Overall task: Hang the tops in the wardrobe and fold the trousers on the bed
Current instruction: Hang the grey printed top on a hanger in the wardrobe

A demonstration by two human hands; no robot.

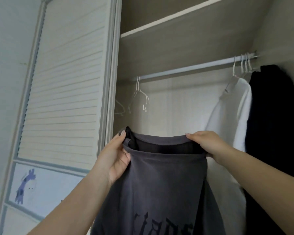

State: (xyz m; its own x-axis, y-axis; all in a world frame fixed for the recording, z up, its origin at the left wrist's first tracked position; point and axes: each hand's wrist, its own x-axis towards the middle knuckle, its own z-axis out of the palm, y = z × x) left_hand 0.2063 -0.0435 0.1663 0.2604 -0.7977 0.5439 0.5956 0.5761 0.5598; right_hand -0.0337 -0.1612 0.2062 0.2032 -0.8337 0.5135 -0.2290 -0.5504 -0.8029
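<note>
I hold a dark grey top (161, 180) with black lettering up in front of the open wardrobe. My left hand (115, 156) grips the left side of its opening, thumb on top. My right hand (205, 143) pinches the right side, so the opening is stretched wide between the two. Above and behind hangs the white wardrobe rail (185, 68). Empty white hangers (139, 97) dangle at the rail's left end, above my left hand.
A white top (231, 116) and a black garment (275, 129) hang at the rail's right end. A shelf (176, 16) runs above the rail. The louvred sliding door (63, 92) stands to the left, with a cartoon panel below it.
</note>
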